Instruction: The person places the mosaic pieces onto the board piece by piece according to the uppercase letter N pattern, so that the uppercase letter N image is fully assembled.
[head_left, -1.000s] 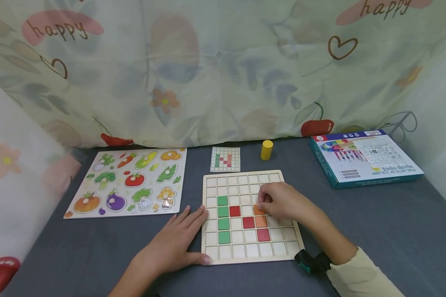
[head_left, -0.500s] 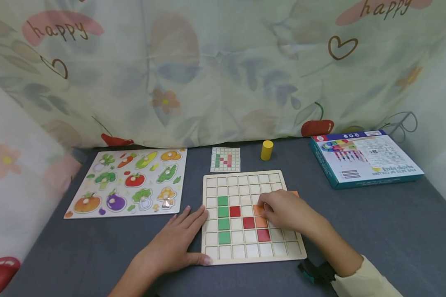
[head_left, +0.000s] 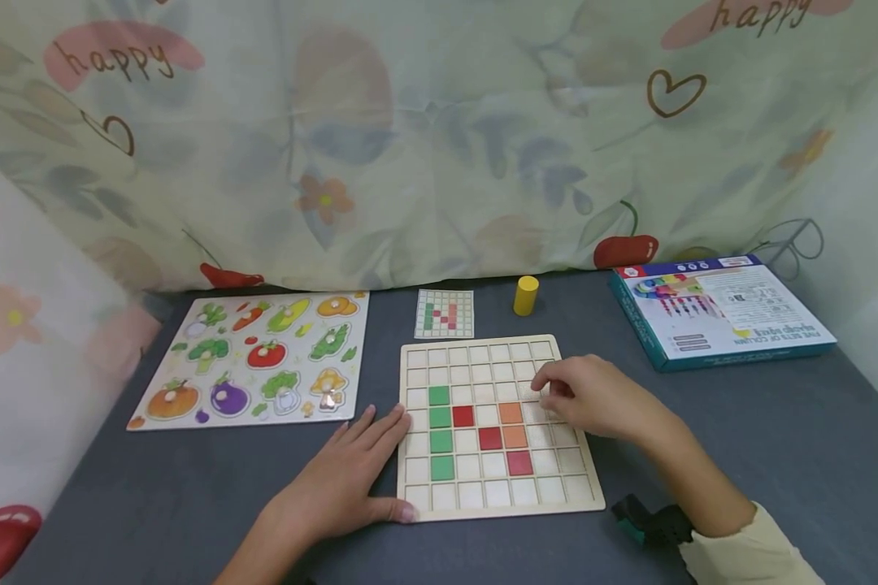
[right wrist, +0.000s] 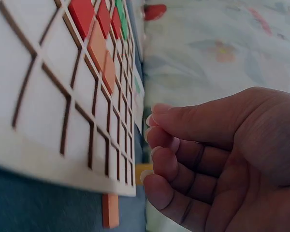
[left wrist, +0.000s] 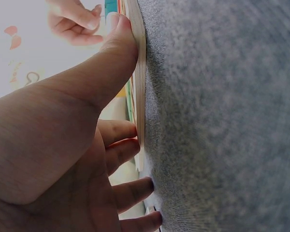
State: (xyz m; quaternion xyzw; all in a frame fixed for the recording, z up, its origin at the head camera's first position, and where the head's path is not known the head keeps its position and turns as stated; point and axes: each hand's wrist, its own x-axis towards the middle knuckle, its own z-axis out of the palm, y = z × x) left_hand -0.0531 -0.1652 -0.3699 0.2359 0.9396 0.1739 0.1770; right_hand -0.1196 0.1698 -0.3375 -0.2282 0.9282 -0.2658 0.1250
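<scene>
A wooden grid board (head_left: pixel 545 490) lies flat in front of me. In it sit a column of several green tiles (head_left: pixel 441 441), three red tiles (head_left: pixel 490 439) on a diagonal, and two orange tiles (head_left: pixel 510 413). My left hand (head_left: pixel 344 479) rests at the board's left edge, fingers spread, thumb (left wrist: pixel 118 41) on the near corner. Over the board's right side hovers my right hand (head_left: pixel 603 402), fingers loosely bent, nothing between thumb and fingertips. Past the right edge, another orange tile (right wrist: pixel 110 211) shows in the right wrist view; in the head view the hand hides it.
Behind the board lie a small pattern card (head_left: pixel 444 314) with coloured squares and an upright yellow cylinder (head_left: pixel 525 296). A vegetable puzzle board (head_left: pixel 249 361) is at left, a flat game box (head_left: pixel 724 317) at back right. A printed curtain (head_left: pixel 439 146) hangs behind.
My right hand has let go of the upper orange tile and drawn back to the right, leaving that tile uncovered in its cell. My left hand has stayed in place.
</scene>
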